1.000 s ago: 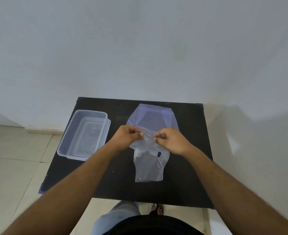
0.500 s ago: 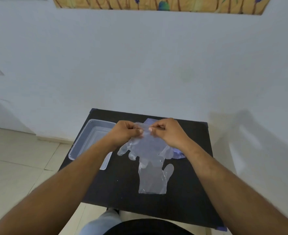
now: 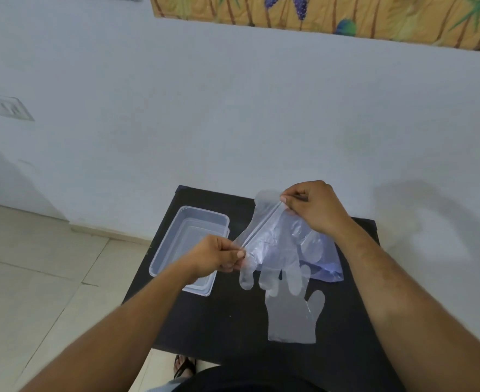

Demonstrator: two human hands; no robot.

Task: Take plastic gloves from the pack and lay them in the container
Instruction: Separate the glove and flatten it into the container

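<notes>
1. Table [image 3: 221,329]: black top, set against a pale wall [image 3: 233,123]. Tiled floor [image 3: 35,278] to its left.
2. Container [image 3: 189,244]: clear plastic, rectangular, on the table's left side. Nothing can be made out inside it.
3. Left hand [image 3: 219,257]: closed in a pinch, thumb against fingers, gripping the lower left end of a clear glove's [image 3: 272,250] cuff edge. The hand sits over the container's near right corner.
4. Right hand [image 3: 315,207]: also pinched shut, holding the same cuff edge at its upper right end, higher and farther back than the left.
5. The cuff edge is pulled taut on a slant between the two hands. The glove's fingers hang down toward the table.
6. Pack [image 3: 329,267]: bluish, translucent, lying on the table behind and to the right of the held glove, partly hidden by it.
7. A second glove [image 3: 292,318]: flat on the table, near the front edge, fingers pointing away, thumb to the right. Well apart from the container.
</notes>
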